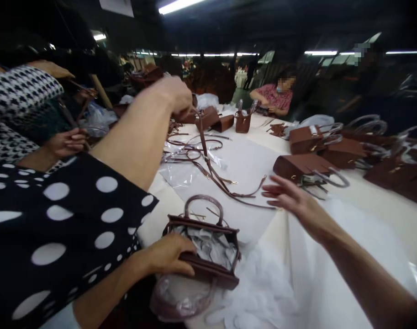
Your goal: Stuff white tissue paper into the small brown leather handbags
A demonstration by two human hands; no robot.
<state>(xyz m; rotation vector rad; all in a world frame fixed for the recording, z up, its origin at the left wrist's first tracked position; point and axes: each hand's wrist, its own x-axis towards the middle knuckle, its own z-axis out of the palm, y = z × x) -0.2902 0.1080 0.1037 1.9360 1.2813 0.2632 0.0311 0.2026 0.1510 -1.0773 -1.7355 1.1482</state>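
Observation:
My left hand (169, 256) grips the near rim of a small dark brown handbag (211, 272), thumb on the outside and fingers reaching inside. The bag stands open-topped, with crumpled pale paper (211, 246) filling it. One wrapped handle (204, 197) arches up at the back; the other, in clear plastic, hangs toward me. Over the table to the right, my right hand (292, 198) is open, its fingers stretched out near the end of a thin brown strap (242, 201). Whether the fingertips touch that strap, I cannot tell.
A co-worker's arm in a polka-dot sleeve (105, 214) crosses from the left, its hand (176, 93) holding brown straps. Several brown handbags (302, 164) line the right side. White tissue paper (259, 288) lies at the front. Other people sit farther off.

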